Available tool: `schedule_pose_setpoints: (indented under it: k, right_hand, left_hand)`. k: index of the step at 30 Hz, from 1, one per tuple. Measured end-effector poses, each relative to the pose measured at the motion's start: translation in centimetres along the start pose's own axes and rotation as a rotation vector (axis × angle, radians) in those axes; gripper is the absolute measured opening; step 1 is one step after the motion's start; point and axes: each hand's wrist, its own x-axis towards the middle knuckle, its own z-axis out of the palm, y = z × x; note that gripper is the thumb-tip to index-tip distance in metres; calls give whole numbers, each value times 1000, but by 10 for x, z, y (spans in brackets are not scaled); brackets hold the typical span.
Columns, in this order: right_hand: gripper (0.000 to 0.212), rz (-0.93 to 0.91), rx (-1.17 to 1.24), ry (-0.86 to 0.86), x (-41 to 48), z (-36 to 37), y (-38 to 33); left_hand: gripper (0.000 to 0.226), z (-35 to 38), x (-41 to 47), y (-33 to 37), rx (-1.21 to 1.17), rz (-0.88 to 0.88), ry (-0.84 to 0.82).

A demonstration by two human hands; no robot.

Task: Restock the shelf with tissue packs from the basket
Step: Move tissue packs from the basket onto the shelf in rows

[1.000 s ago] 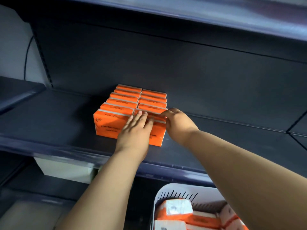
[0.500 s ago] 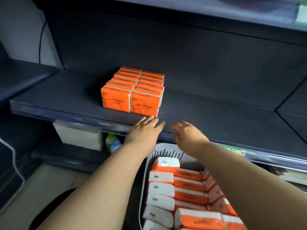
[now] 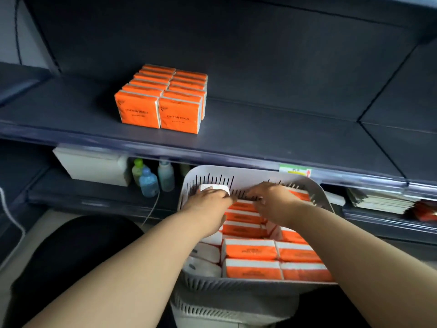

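Up left, standing on the shelf [image 3: 272, 138] in two rows near its front edge: orange packs [image 3: 160, 107]. Below, in the white basket [image 3: 236, 172], left hand [image 3: 207, 205] laid over a white pack [image 3: 214, 187] at the far left corner, fingers curled round its top. Just right of it, right hand [image 3: 275, 202] down on the basket packs [image 3: 250, 250], fingers bent, grip too blurred to tell.

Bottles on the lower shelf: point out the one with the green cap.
The pale green bottle farthest left, beside the white box. The blue-capped bottle stands in front of it; the whitish one is to its right.
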Motion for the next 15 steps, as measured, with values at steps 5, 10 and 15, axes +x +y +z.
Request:
schedule_pose_setpoints:
  k: [5,10,15]
  right_hand:
    - [33,19,84,-44,-27,21,24]
    - [31,-39,165,-37,-45,45,38]
    - [37,-46,195,-44,-51,57,44]
  left_hand:
    - [44,8,-5,17,-13,43,-76]
    - [43,12,-16,31,-21,45,-175]
    - [37,19,-22,37,15,29,-278]
